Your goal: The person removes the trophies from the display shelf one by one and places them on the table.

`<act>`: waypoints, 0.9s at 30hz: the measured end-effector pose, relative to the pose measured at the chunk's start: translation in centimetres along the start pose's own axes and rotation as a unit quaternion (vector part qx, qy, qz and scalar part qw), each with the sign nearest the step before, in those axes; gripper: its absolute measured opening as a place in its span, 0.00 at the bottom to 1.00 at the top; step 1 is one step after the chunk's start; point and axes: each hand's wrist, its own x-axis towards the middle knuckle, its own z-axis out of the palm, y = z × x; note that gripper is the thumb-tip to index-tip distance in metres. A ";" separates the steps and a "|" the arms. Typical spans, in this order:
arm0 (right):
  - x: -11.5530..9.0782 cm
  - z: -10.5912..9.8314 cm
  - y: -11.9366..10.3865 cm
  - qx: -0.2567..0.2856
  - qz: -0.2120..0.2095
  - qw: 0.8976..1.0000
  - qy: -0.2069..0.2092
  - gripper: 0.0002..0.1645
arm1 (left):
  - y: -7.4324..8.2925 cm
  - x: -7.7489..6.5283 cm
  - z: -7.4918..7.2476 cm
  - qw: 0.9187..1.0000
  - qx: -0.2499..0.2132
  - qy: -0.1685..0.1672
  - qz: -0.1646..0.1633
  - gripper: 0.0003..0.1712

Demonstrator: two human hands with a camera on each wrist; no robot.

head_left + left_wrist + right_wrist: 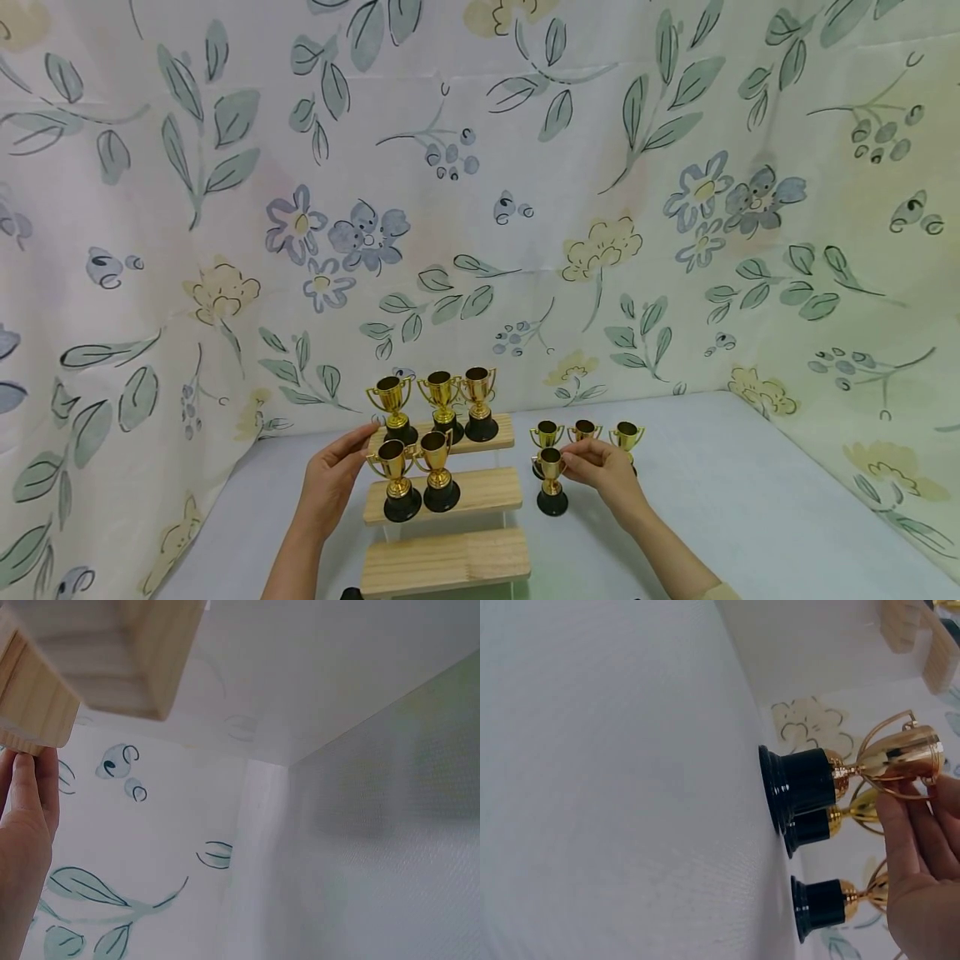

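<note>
My right hand (609, 477) holds a small gold trophy cup (551, 464) by its cup and handle, with the thumb and fingers on its right side. The trophy stands upright, its black base (795, 780) close to the table surface. At the left end of the top wooden shelf (465, 442), my left hand (335, 479) rests straight fingertips against the board. Those fingers (26, 784) show under the board's end in the left wrist view. Three trophies (444, 396) stand on the top shelf and two trophies (438, 471) on the middle one.
The bottom shelf (446, 558) of the three-step stand is bare wood. Behind the held trophy, three more trophies (585, 429) stand on the white table (720, 500). A floral cloth (480, 217) hangs behind the table.
</note>
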 end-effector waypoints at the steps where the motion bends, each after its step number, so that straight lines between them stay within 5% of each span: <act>1: 0.0 0.0 0.0 -0.001 0.001 1.000 0.000 0.22 | 0.0 0.0 0.0 1.000 0.000 0.000 0.000 0.27; 27: -0.1 -0.2 0.0 -0.003 0.016 1.000 0.001 0.22 | 0.0 0.0 0.1 1.000 0.005 0.004 -0.005 0.29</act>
